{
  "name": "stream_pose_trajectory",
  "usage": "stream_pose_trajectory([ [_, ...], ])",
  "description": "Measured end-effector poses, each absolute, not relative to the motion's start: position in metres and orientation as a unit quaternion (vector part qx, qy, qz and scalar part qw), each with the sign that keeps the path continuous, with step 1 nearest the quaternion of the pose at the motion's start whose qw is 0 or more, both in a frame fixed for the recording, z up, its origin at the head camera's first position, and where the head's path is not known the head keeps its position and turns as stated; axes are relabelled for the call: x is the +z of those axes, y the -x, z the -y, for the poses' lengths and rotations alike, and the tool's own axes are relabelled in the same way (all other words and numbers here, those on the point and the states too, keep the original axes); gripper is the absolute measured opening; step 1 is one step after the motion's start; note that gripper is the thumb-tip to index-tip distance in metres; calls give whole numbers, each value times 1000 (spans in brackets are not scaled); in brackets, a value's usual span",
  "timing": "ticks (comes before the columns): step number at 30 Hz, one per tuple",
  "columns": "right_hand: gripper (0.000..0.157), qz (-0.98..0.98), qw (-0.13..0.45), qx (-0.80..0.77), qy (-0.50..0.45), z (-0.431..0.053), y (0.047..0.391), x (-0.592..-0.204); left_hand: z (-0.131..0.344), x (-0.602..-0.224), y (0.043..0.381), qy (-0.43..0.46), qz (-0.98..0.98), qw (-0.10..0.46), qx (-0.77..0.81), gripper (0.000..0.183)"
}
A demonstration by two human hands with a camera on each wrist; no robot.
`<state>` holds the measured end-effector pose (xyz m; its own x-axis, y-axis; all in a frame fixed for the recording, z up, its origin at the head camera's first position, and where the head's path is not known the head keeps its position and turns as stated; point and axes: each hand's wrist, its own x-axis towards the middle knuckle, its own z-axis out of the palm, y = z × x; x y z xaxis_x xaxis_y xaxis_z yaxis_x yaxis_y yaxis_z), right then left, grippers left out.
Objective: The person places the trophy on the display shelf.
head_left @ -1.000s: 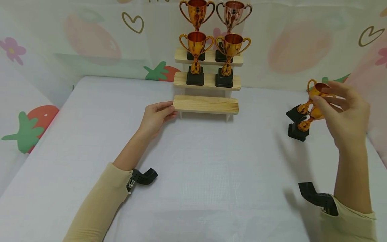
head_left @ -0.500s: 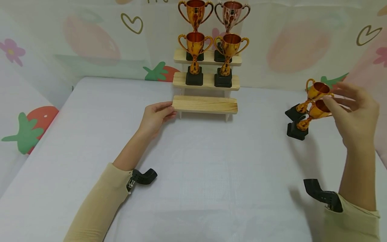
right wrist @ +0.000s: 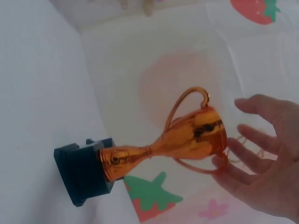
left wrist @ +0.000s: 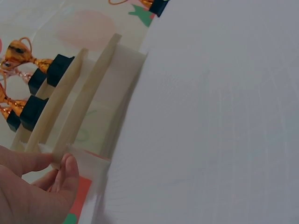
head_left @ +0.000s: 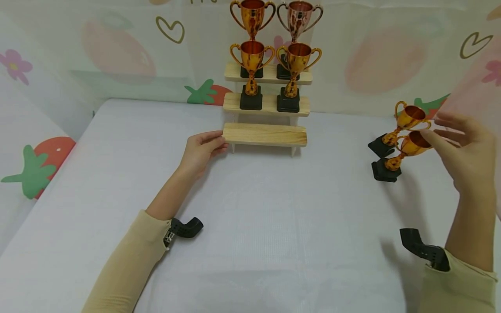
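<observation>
At the left end of the lowest board of a tiered wooden display stand (head_left: 265,134), my left hand (head_left: 201,152) pinches the board between thumb and fingers; the left wrist view shows the thumb (left wrist: 35,161) on its upper side. Two gold trophy cups with black bases are close together on the white table at the right: a front trophy (head_left: 413,145) and a rear trophy (head_left: 411,116). My right hand (head_left: 467,145) is beside their cups, fingers spread and loosely bent. In the right wrist view, the fingertips are right at the rim and handle of one trophy (right wrist: 191,135), the thumb apart from it.
Several trophies, including a gold trophy (head_left: 252,56) and a rose-coloured trophy (head_left: 299,19), stand on the stand's upper boards. A patterned backdrop (head_left: 375,56) hangs behind the white table (head_left: 274,226). Black devices are attached at both sleeves.
My right hand has moved to the right, away from the trophies, uncovering more of their cups. The trophies stay in place. My left hand stays on the board's end.
</observation>
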<state>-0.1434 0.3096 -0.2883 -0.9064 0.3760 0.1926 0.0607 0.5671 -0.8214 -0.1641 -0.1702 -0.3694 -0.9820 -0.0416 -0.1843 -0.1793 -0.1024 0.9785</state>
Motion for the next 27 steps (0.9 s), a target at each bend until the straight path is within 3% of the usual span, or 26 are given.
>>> stream_pose_trajectory([
  [10,39,889,82,450,25,-331,146,-300,170,-371,164,84,-661,43,745,42],
  [19,45,806,69,584,-69,-338,149,-309,169,-370,165,84,-660,46,745,42],
  [27,48,780,41,621,-72,-347,149,-312,169,-369,164,88,-660,46,744,42],
])
